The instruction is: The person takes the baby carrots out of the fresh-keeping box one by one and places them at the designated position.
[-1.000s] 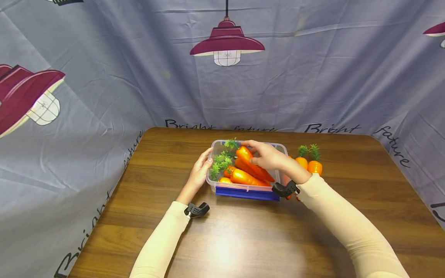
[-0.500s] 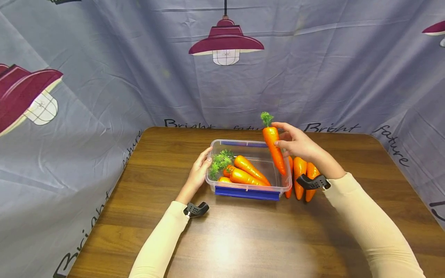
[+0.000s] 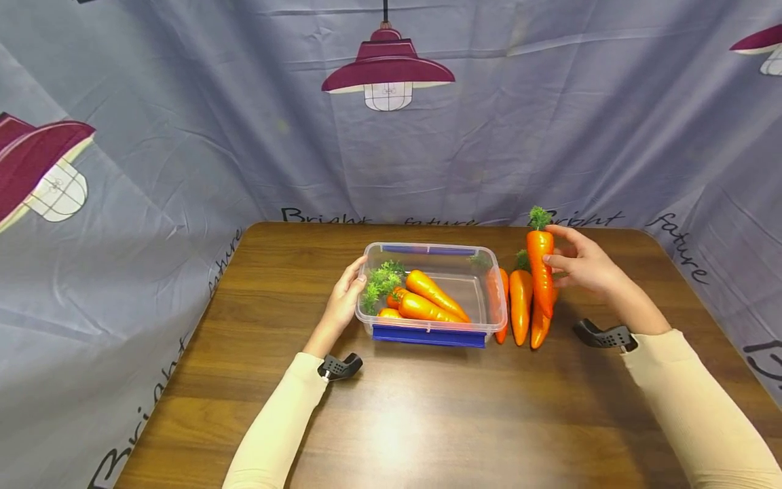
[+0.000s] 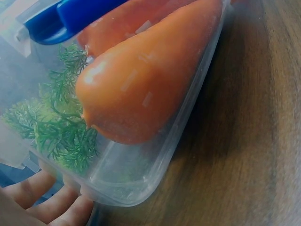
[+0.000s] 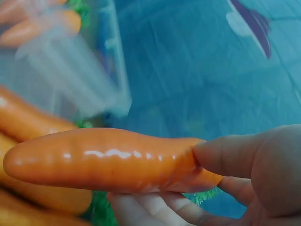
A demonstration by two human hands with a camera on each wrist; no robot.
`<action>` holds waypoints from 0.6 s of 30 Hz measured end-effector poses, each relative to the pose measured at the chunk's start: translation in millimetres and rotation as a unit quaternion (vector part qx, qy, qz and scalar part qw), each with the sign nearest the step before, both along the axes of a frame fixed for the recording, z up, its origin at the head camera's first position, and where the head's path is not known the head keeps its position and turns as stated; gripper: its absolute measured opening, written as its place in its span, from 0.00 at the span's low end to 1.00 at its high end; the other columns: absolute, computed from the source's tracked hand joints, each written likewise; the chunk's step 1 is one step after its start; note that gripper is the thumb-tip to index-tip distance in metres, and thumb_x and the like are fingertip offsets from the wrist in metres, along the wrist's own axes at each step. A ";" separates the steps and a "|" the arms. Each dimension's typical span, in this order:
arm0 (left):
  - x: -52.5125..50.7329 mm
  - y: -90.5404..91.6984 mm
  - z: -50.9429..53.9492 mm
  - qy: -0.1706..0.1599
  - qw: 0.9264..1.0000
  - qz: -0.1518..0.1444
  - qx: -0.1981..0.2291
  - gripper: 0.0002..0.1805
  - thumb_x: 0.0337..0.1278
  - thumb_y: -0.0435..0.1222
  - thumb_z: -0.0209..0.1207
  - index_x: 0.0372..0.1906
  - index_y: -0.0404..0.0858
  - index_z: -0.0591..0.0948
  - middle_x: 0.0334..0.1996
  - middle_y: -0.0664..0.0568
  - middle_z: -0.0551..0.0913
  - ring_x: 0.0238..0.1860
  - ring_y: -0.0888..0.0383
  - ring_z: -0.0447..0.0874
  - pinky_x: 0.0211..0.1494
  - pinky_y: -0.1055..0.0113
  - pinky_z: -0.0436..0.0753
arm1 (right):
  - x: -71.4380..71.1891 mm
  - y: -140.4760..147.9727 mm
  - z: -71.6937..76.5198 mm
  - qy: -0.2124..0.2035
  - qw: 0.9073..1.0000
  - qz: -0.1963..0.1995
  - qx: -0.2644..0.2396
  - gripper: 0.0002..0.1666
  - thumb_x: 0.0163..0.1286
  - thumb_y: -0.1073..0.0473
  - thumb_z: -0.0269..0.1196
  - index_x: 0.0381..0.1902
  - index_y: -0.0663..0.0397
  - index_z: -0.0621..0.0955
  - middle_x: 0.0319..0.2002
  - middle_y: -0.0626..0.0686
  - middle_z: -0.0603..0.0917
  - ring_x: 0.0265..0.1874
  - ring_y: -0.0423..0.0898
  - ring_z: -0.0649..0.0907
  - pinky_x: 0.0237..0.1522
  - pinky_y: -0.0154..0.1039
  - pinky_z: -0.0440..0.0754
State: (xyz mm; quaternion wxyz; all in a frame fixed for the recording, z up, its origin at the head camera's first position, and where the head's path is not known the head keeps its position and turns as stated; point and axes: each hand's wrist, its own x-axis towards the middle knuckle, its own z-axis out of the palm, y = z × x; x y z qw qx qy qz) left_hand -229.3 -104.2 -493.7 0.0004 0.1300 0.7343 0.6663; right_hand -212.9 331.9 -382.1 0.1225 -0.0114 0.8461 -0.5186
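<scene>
Aloft, an orange carrot (image 3: 540, 272) is pinched in your right hand (image 3: 586, 266), the grip clamped on it between thumb and fingers, its green top pointing away from you and its tip toward you. It is held above the right end of a row of carrots (image 3: 520, 309) lying on the wooden surface (image 3: 489, 414), just right of a clear plastic box (image 3: 440, 328) with blue latches. Your left hand (image 3: 342, 299) touches the box's left end, fingers extended along the outer wall. Inside, more carrots (image 3: 436, 295) lie slanted, leafy tops bunched at left. Behind, a grey-blue curtain (image 3: 489, 156) carries printed maroon lamps (image 3: 387, 71).
</scene>
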 end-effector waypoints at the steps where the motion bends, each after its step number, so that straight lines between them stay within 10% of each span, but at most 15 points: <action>1: -0.7 0.1 -0.4 0.001 1.000 0.000 0.000 0.26 0.79 0.31 0.43 0.76 0.33 0.63 0.80 0.36 0.58 0.80 0.37 0.56 0.81 0.42 0.59 | 2.3 5.7 -2.9 0.000 1.000 -0.006 0.001 0.44 0.79 0.64 0.52 0.82 0.60 0.43 0.56 0.65 0.71 0.37 0.35 0.83 0.38 0.40 0.90; 18: 1.0 -1.3 0.5 -0.001 1.000 -0.003 0.002 0.26 0.79 0.31 0.43 0.77 0.33 0.63 0.80 0.36 0.58 0.79 0.36 0.57 0.81 0.41 0.59 | 29.7 56.9 -51.0 -0.041 0.996 -0.074 0.002 0.46 0.78 0.63 0.53 0.79 0.65 0.39 0.47 0.54 0.73 0.33 0.35 0.83 0.38 0.44 0.90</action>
